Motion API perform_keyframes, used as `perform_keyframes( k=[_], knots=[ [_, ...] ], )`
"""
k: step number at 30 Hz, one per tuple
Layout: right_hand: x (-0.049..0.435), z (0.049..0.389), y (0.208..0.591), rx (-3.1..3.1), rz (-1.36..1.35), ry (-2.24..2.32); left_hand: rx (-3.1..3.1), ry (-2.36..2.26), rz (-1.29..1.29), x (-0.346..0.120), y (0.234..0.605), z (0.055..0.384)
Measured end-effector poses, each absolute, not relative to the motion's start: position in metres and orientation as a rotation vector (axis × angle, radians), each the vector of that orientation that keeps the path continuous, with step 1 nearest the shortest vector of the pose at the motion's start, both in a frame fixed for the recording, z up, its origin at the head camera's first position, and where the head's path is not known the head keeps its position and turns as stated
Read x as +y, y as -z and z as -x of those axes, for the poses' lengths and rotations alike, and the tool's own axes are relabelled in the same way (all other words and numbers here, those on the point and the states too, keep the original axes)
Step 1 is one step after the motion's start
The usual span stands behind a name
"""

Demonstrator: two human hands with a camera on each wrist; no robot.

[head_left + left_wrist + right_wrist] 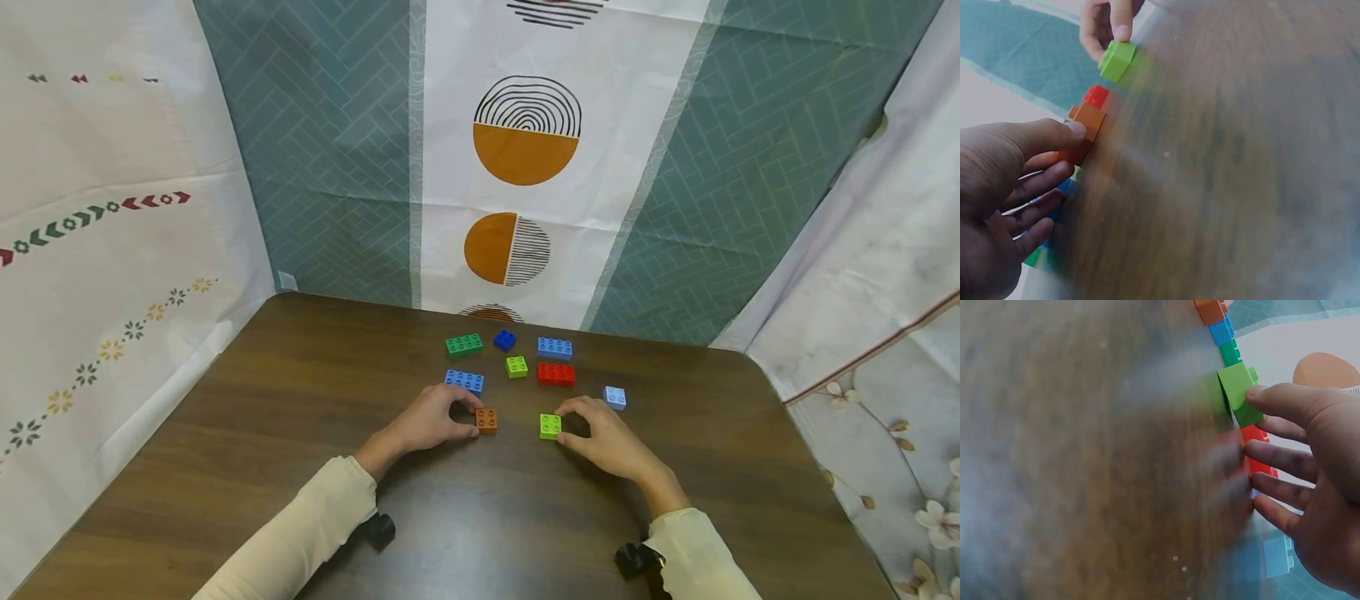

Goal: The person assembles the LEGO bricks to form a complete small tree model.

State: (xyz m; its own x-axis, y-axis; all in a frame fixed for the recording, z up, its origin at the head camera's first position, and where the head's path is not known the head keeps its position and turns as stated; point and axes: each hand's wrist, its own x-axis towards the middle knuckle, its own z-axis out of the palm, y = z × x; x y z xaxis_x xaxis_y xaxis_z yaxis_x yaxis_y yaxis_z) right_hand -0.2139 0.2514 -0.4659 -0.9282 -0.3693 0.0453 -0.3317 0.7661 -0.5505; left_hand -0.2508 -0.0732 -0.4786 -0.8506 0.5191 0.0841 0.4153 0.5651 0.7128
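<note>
Backdrop cloth (337,125): teal w/ white middle strip and printed circles, upper part of the frame.
Wooden table (450,525): dark brown, from centre to bottom of the frame.
Cream sleeves (300,533): one bottom left, one bottom right.
Left hand (420,421): centre of the frame; thumb + index pinch the orange 4-stud brick (486,421), other fingers loosely bent (left wrist view).
Right hand (609,437): right of centre; thumb + index pinch the lime 4-stud brick (551,427). If either held brick touches the table, I cannot tell.
8-stud bricks: blue 8-stud brick (464,382) just beyond the left hand; green 8-stud brick (464,345) above it in the frame; red 8-stud brick (556,374) above the right hand's brick; second blue 8-stud brick (555,348) just behind the red one.
Other 4-stud bricks: second lime brick (517,367) left of the red; dark blue brick (504,340) btw. the green and the 2nd blue, at back; pale blue brick (615,397) near the right hand, right of centre.
</note>
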Motion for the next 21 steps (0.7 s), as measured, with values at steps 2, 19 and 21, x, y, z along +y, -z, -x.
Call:
perform_keyframes(
  k=[2, 19, 21],
  knots=[
    [0.25, 0.214, 0.466, 2.889, 0.563, 0.888, 2.664, -1.147, -0.798, -0.073, 0.479, 0.251],
    [0.218, 0.218, 0.458, 2.84, 0.533, 0.998, 2.672, -1.129, -0.871, -0.067, 0.481, 0.249],
    [0.213, 0.219, 0.457, 2.829, 0.531, 1.006, 2.664, -1.134, -0.871, -0.067, 0.481, 0.249]
  ],
)
